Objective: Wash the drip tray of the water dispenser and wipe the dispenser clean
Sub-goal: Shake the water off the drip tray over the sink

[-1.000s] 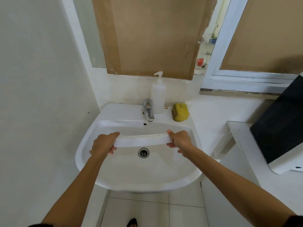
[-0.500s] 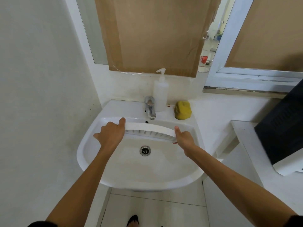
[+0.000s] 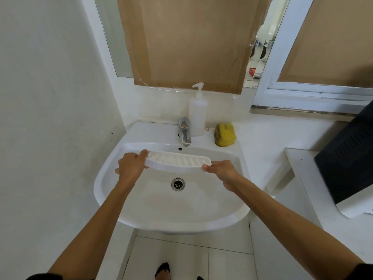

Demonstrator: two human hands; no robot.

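Both bare forearms extend forward and converge toward the centre of the view. The left hand (image 3: 131, 166) is presented back-up, fingers curled, thumb extended forward along the left end of the drip tray (image 3: 178, 161), which it grips. The right hand (image 3: 222, 171) is also back-up, fingers curled under, thumb pinching the tray's right end. Both wrists are roughly straight; the hands are level with each other and well apart

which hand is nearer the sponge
Right. The right hand grips the tray end below the sponge; the left hand holds the far end, across the sink.
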